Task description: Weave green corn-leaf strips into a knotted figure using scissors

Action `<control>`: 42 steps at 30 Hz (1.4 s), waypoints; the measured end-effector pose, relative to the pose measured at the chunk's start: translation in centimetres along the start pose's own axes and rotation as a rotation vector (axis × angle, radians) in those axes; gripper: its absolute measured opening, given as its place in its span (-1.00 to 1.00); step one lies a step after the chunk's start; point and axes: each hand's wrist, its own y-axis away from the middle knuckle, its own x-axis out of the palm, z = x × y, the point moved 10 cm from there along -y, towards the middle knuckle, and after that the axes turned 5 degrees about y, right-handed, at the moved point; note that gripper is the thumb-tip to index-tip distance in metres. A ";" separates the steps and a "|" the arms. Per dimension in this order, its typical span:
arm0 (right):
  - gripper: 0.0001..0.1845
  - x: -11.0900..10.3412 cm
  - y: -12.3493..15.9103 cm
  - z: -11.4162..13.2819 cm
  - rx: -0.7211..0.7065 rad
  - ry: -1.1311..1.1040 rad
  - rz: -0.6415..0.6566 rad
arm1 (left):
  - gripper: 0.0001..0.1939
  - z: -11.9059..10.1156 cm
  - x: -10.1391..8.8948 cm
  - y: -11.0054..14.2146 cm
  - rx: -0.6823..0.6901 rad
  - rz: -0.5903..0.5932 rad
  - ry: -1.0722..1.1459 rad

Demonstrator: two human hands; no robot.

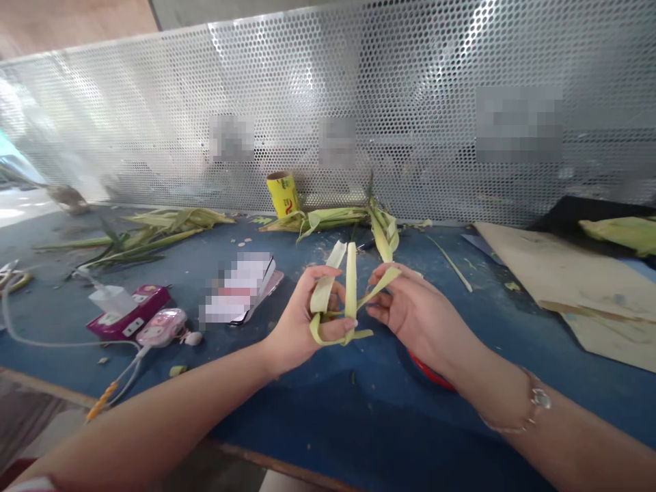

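Note:
Several pale green leaf strips [351, 283], folded and crossing one another, are held in front of me above the blue table. My left hand [294, 324] is closed on them, with its thumb across the lower loop and its fingers behind. One strip stands upright from the grip and another bends up beside it. My right hand [425, 318] is closed at the right, its thumb and fingers pinching the free end of a strip that slants out from the same piece. A curved red object [431, 374] shows below the right hand, mostly hidden.
Leaf bundles [154, 232] lie at the back left, another leafy bunch [382, 232] at the back centre by a yellow tube [283, 194]. A phone [240, 290], a purple power strip [129, 313] and cables are left; cardboard [538, 263] lies right. A perforated metal screen [410, 102] stands behind.

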 end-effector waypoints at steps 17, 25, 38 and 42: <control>-0.87 3.6 1.3 2.2 -0.498 1.244 0.334 | -0.51 0.8 -0.9 -0.2 -0.066 -0.064 0.090; -0.83 1.9 0.4 2.4 -0.376 1.118 0.255 | -0.52 0.8 -1.3 -0.3 -0.086 -0.145 0.139; -0.68 1.7 2.3 6.1 -0.918 1.637 -0.062 | -0.53 0.7 -1.8 -0.4 -0.103 -0.232 0.177; -0.68 -0.2 0.7 4.7 -0.594 1.006 -0.042 | -0.53 0.6 -2.0 -0.3 -0.098 -0.252 0.194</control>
